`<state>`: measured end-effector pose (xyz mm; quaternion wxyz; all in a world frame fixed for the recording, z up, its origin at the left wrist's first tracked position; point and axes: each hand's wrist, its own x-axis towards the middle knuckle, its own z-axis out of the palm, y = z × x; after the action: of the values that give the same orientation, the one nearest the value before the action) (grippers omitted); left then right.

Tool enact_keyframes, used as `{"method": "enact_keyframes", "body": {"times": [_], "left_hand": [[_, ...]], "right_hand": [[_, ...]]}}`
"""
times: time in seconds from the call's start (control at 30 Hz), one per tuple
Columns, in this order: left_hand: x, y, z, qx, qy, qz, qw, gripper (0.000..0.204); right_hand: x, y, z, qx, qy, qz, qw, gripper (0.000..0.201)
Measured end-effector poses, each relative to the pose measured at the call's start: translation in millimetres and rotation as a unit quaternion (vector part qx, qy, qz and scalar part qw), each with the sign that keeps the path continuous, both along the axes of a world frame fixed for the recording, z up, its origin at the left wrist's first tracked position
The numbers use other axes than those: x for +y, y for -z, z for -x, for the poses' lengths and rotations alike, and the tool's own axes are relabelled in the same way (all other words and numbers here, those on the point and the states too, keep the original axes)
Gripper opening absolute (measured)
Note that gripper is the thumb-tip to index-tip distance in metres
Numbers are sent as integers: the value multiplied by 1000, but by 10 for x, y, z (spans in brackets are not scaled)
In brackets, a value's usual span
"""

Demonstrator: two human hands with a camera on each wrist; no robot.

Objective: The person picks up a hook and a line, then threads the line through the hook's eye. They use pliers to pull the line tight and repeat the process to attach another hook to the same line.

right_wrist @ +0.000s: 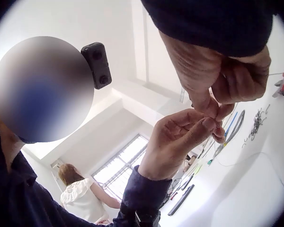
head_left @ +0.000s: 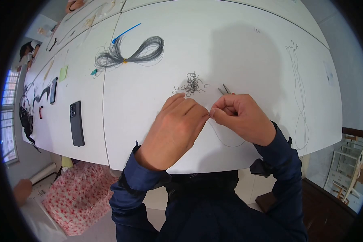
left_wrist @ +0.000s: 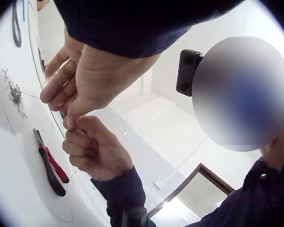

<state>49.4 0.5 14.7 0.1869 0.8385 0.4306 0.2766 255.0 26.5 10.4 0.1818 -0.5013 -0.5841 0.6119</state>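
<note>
My left hand (head_left: 174,128) and right hand (head_left: 248,119) meet fingertip to fingertip above the white table. Thumb and forefinger of each pinch a thin line (head_left: 226,144), which loops down beneath the right hand. What else lies between the fingertips is hidden. Just beyond the left hand is a pile of small dark hooks (head_left: 192,84), some scattered at its edges. Pliers (left_wrist: 52,170) with red and black handles lie beside the pile; in the head view the right hand covers most of them.
A tied bundle of dark line (head_left: 151,47) lies at the back, near a blue strip (head_left: 127,33). On the left is a black phone (head_left: 77,123). Long lines with hooks at one end (head_left: 298,80) stretch along the right. Another person (right_wrist: 85,194) is in the background.
</note>
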Motion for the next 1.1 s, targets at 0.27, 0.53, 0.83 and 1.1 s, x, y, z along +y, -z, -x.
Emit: {"method": "enact_keyframes", "body": {"times": [0.27,0.53,0.83,1.1], "left_hand": [[-35,10,44,-85,-21,56,995,19],[-25,73,-26,-103,-42,61,992,15],[-73,23,-34,-188,-82,155,967,11],[-86,86,-40,-265,-133,168,940,8]], "right_hand": [[6,-24,-10,10,5,18,1000,22],[13,-66,-14,7,-3,8,1000,26],[32,-38,-67,65,7,6,998,21],[-143,99,10,60,60,-75,994,16]]}}
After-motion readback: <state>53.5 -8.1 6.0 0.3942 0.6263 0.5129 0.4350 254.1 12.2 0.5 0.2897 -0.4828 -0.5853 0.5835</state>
